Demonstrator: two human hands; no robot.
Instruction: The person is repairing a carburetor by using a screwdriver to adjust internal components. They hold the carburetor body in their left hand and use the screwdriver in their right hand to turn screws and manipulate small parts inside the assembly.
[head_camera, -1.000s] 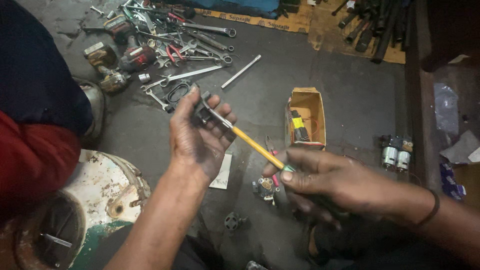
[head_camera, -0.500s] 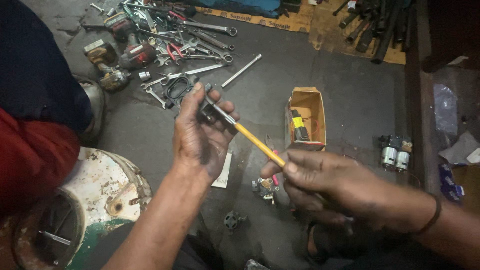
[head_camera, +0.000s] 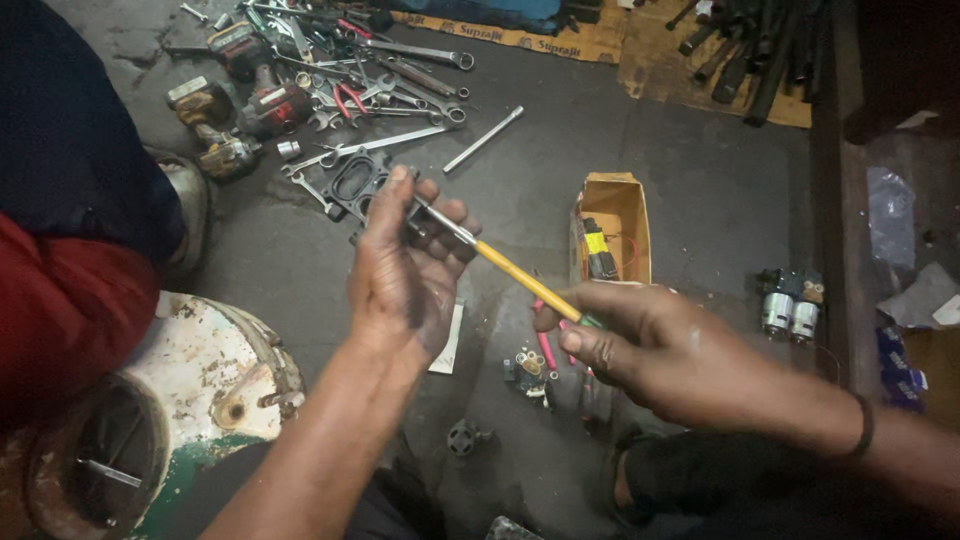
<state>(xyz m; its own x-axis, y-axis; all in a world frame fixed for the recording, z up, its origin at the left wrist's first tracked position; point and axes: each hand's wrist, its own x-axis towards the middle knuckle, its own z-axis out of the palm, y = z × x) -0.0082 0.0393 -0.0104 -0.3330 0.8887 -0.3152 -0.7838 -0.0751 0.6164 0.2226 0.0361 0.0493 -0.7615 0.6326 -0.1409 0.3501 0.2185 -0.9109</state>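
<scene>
While you grip the yellow-handled screwdriver (head_camera: 520, 272) in your right hand (head_camera: 680, 355), fingers closed around its butt end, your left hand (head_camera: 405, 265) curls around a small dark metal part (head_camera: 420, 222) at the tool's tip, fingertips pinching it. That part looks hard, light and probably greasy, so I judge it could slip; hold it by its edges, deep in the fingers. The screwdriver is stiff and slim, best held where you have it, at the handle's rear.

Just below your hands the grey concrete floor (head_camera: 520, 180) carries a small motor piece (head_camera: 528, 370) and a pink-handled tool (head_camera: 545, 345). Beside your left forearm sits a rusty white and green drum (head_camera: 215, 370). Past your right hand stands an open cardboard box (head_camera: 615, 215), and two small grey cylinders (head_camera: 788, 305) lie further right. Beyond your left hand, spanners and pliers (head_camera: 370, 90) lie heaped, with a lone steel rod (head_camera: 484, 139) apart.
</scene>
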